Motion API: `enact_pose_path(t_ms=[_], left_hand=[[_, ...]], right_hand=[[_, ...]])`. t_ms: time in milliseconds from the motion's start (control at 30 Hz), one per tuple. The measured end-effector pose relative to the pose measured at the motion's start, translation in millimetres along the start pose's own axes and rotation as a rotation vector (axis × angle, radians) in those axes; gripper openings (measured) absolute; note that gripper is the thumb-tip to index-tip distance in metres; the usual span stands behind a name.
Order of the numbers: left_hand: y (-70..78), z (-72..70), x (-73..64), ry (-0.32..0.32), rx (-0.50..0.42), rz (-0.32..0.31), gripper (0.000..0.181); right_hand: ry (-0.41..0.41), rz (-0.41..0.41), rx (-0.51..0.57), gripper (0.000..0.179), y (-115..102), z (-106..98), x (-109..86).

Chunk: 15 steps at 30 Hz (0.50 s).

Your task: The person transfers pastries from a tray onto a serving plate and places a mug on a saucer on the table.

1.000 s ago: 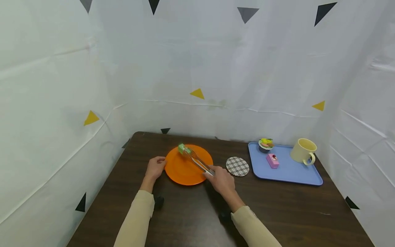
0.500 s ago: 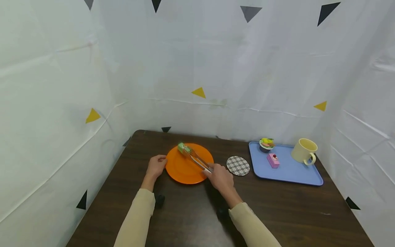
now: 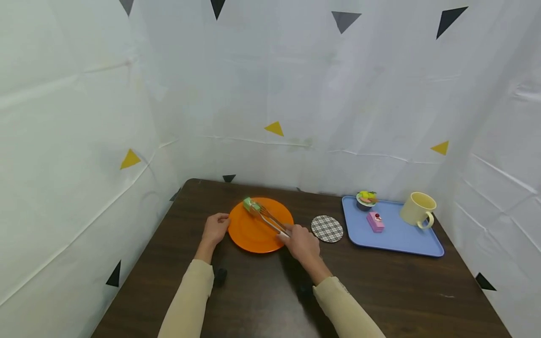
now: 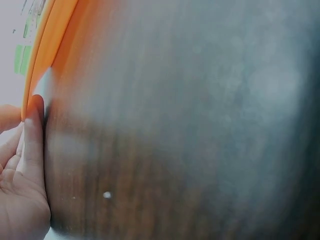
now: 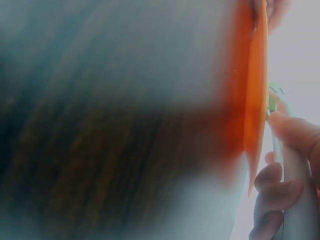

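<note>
My left hand [image 3: 214,229] pinches the left rim of an orange plate [image 3: 249,237] between thumb and fingers; the left wrist view shows the rim [image 4: 37,60] held there. A small green block, like a piece of toy cake [image 3: 250,204], sits toward the plate's far left. In my right hand [image 3: 303,245] is a pair of metal tongs [image 3: 274,223], held from the right side, their tips right at the green piece. The right wrist view shows my fingers [image 5: 277,195] curled around the tongs' pale handle [image 5: 297,195], beside the plate's edge.
Right of the plate lies a round checked coaster [image 3: 327,228]. Beyond it, a blue tray [image 3: 397,241] bears a small toy cup of food [image 3: 366,200], a pink cake piece [image 3: 375,222] and a yellow mug [image 3: 416,209]. White sheeting [image 3: 236,155] stands behind the dark table [image 3: 253,295].
</note>
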State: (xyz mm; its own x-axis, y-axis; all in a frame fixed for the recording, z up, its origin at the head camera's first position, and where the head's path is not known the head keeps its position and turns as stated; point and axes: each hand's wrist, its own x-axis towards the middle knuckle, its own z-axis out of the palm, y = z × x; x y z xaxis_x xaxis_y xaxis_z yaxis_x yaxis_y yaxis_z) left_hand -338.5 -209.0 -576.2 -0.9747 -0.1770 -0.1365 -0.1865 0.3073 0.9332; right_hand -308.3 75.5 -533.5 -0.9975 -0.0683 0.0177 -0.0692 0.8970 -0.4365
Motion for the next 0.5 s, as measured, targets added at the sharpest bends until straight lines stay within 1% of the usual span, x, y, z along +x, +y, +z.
enact_pose_path(t_ms=[300, 500], left_hand=[[-2.0, 1.1, 0.0, 0.002, 0.035, 0.02, 0.036], [-2.9, 1.0, 0.7, 0.001, 0.03, 0.028, 0.036]], right_hand=[[-0.007, 0.005, -0.003, 0.055, 2.8, -0.8, -1.3], [0.003, 0.006, 0.004, 0.054, 4.9, -2.5, -1.6]])
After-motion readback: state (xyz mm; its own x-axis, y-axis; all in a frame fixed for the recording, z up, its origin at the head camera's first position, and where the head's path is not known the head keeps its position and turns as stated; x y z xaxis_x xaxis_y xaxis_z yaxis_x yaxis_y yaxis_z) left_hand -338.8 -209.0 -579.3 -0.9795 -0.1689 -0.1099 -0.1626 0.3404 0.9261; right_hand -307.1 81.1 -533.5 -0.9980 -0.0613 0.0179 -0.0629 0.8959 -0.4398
